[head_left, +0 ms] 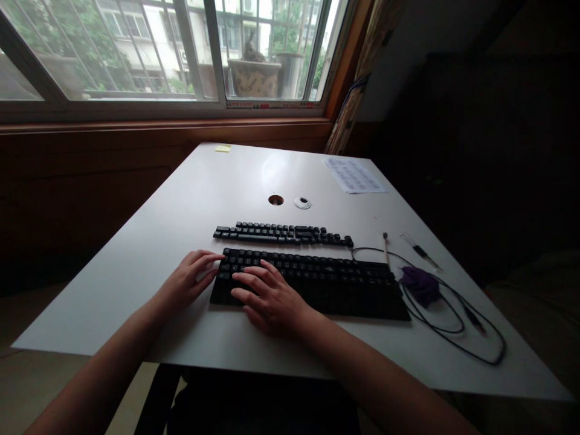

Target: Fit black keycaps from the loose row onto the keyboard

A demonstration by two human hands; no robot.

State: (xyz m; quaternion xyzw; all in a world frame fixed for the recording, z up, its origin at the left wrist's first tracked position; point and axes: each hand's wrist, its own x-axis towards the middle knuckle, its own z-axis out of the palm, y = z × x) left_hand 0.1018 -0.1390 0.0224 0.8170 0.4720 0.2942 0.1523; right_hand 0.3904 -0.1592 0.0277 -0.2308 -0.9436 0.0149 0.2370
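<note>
Nearest the camera: two bare forearms [348, 365], extending inward from the lower edge. Beneath and beyond: a white table [149, 241], seen in wide perspective. Behind the table: a barred window [219, 54]. In front of the person, toward the near edge of the table: a black keyboard [344, 296], lying flat, front part too dark for detail. From the keyboard's right end: a black cable [492, 362], looped loosely on the table. Just behind the keyboard: loose black keys [267, 237], laid out in rows. At the far right of the table: printed paper [356, 176]. Over the keyboard's left part: right hand [269, 296], fingers spread wide, nothing visibly held; impossible to tell pressing from hovering. At the keyboard's left end: left hand [188, 281], index finger extended to the far corner, thumb set apart below; grip on keyboard or key impossible to tell. Within the cable's loop: purple cloth [421, 285]. Near the cloth: a wire-ended tool [420, 251] and a thin stick [385, 243] with dark tip. Mid-table: a ring-shaped cover [298, 206] beside a round hole [276, 200]. Along the far edge: a yellow note [223, 148].
</note>
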